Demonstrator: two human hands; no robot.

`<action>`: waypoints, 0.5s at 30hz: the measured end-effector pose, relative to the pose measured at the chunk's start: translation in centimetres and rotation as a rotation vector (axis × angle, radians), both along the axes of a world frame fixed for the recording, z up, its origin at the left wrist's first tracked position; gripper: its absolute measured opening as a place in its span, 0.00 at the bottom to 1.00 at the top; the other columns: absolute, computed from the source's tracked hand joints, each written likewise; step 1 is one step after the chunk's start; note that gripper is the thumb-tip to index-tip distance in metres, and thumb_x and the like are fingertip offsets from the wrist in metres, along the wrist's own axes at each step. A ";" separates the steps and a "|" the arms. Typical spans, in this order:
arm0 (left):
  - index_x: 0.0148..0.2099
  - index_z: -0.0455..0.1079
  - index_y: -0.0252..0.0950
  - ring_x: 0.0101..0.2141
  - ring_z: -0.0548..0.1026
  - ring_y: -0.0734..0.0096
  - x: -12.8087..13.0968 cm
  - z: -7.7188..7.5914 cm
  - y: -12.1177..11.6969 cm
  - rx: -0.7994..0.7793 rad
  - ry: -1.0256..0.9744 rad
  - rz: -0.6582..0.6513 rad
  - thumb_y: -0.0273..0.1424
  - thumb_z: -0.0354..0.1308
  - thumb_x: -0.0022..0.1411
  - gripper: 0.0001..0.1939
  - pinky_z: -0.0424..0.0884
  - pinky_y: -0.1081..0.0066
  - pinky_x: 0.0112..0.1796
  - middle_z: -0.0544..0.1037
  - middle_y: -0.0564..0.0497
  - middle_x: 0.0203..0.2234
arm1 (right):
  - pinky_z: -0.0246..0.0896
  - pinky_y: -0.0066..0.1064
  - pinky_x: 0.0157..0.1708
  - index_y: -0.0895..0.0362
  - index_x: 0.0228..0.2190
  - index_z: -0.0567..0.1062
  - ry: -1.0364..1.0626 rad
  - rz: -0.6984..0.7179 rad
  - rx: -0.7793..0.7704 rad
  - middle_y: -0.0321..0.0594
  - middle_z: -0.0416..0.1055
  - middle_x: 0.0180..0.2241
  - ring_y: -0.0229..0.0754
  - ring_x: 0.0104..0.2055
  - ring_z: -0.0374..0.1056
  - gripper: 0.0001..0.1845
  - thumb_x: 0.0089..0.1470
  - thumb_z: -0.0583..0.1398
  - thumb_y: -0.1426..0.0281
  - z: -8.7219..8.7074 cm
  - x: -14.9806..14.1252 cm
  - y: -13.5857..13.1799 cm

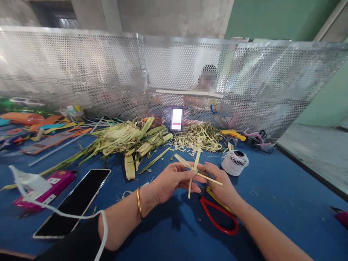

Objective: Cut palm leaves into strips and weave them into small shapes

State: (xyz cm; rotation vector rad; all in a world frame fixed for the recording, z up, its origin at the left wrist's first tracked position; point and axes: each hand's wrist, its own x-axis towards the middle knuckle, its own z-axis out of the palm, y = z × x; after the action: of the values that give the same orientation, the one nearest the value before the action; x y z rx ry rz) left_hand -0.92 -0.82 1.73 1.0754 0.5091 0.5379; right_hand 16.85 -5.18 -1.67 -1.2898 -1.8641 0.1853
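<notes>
Strips of pale green leaf, crossed into a four-armed woven piece [194,169], are held above the blue table. My left hand [174,178] pinches the crossing between thumb and fingers; a gold bangle circles that wrist. On the other side, my right hand [217,177] has its fingers closed behind the piece, with one strip lying across them; its fingertips are partly hidden. Below the right hand lie scissors with red handles [219,216], and a yellow-handled tool [216,197] is partly covered by that hand. A spool of white thread [235,163] stands just beyond it.
A heap of green leaves [127,139] and a pile of leaf scraps [202,137] lie ahead. At left are a phone [74,203], a magenta power strip [58,181] and a white cable [62,213]. A perforated metal screen [174,65] runs behind, with a person beyond it.
</notes>
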 end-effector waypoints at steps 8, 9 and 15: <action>0.43 0.72 0.31 0.22 0.76 0.73 0.1 -0.2 0.3 -0.015 0.002 0.170 0.34 0.64 0.51 0.17 0.71 0.73 0.28 0.80 0.44 0.30 | 0.63 0.45 0.44 0.51 0.44 0.71 -0.041 -0.076 0.092 0.41 0.75 0.36 0.47 0.40 0.70 0.15 0.54 0.58 0.65 1.7 -0.1 -0.9; 0.42 0.71 0.31 0.22 0.76 0.72 0.1 -0.2 0.3 -0.006 0.010 0.178 0.35 0.63 0.52 0.17 0.71 0.73 0.27 0.80 0.45 0.29 | 0.62 0.44 0.44 0.51 0.41 0.72 -0.036 -0.060 0.104 0.41 0.75 0.35 0.47 0.39 0.70 0.11 0.55 0.58 0.65 1.7 -0.1 -1.0; 0.35 0.71 0.31 0.19 0.74 0.73 0.4 -0.6 0.0 0.082 0.122 0.247 0.36 0.64 0.52 0.13 0.69 0.74 0.25 0.77 0.49 0.21 | 0.61 0.40 0.42 0.52 0.26 0.73 0.005 -0.082 0.093 0.37 0.74 0.26 0.44 0.32 0.69 0.10 0.57 0.56 0.66 1.3 -0.6 -1.1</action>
State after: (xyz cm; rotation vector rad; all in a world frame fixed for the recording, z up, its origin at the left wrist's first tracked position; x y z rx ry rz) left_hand -0.50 -0.80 1.10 1.1349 0.7377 0.7174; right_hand 16.24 -6.27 -0.34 -1.2976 -1.7908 0.0576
